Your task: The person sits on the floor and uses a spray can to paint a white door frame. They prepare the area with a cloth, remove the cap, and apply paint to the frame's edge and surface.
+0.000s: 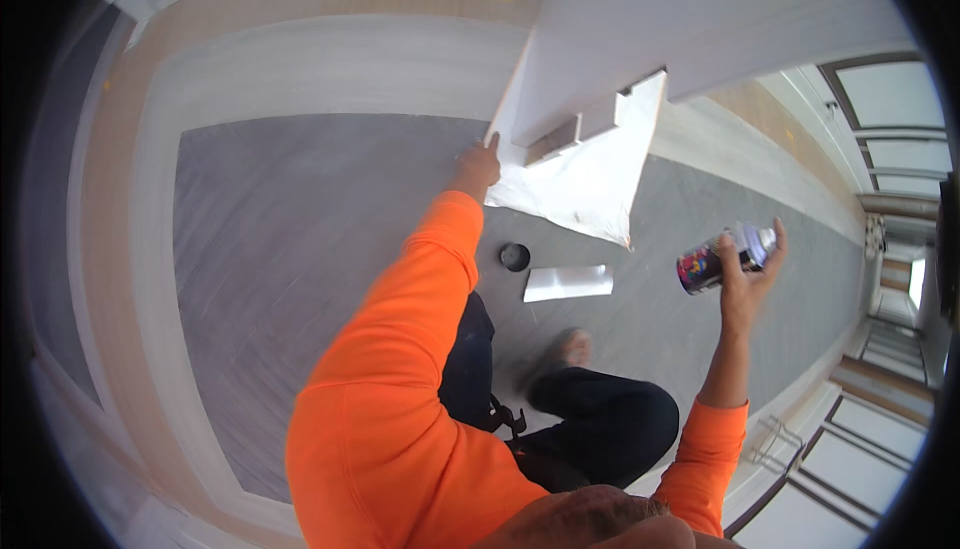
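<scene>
My left hand [479, 166] reaches forward in an orange sleeve and grips the left edge of a white paper sheet [585, 174] that covers the base of a white wall corner. My right hand [746, 276] is raised to the right and holds a spray can [722, 258] with a dark, colourful body and a pale top, tilted sideways. The can hangs in the air, apart from the paper. On the floor below the paper lie a round black cap [514, 256] and a small white sheet [567, 282].
The floor [300, 269] is grey with pale borders. A white wall block [690, 19] rises ahead. My dark trouser leg [600, 419] and foot [568, 349] are below the paper. Glazed doors and windows [890, 119] line the right side.
</scene>
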The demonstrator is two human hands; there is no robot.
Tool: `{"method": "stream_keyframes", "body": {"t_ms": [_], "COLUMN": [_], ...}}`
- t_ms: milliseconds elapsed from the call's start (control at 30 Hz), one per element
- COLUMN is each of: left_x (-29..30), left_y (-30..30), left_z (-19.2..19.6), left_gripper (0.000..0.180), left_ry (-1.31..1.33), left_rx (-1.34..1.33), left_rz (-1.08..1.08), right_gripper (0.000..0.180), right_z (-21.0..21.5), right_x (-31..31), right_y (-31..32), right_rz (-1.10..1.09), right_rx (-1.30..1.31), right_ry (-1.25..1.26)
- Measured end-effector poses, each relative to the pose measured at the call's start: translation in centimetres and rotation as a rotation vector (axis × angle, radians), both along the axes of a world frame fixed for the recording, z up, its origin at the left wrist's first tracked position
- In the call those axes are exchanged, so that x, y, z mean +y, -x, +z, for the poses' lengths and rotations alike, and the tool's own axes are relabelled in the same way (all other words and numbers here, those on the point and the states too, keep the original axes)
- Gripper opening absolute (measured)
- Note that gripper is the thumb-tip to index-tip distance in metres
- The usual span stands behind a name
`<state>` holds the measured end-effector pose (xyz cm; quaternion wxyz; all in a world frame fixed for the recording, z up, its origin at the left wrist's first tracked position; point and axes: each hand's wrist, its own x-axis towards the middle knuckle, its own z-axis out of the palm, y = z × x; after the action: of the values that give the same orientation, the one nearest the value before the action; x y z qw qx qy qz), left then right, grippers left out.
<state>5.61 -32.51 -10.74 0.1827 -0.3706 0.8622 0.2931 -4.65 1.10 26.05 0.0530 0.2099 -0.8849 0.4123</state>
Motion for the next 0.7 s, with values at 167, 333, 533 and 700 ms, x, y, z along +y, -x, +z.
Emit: {"method": "stream_keyframes", "body": {"t_ms": [167, 333, 533, 700], "left_x": [1.3, 0.2, -0.3, 0.1], "left_y": [-0.3, -1.0, 0.6, 1.0], "left_z": [0.6, -1.6, 0.4, 1.5], "left_gripper": [0.077, 0.079, 0.083, 0.084], "left_ry": [0.043, 0.086, 0.012, 0.012], "left_rx": [-0.096, -0.158, -0.280, -0.418], "left_rz": [-0.107, -0.151, -0.170, -0.201], "right_gripper": [0.088, 0.090, 0.092, 0.095], "right_z": [-7.9, -19.7, -30.0, -33.1], "right_x": [5.3, 10.0, 16.6, 18.7], "right_y": [1.0, 0.5, -0.2, -1.5], "right_rz": [-0.048, -0.227, -0.539, -0.566], "right_rx": [-0.029, -0.039, -0.216, -0.276], "right_ry": [-0.050, -0.095, -0.057, 0.009]}}
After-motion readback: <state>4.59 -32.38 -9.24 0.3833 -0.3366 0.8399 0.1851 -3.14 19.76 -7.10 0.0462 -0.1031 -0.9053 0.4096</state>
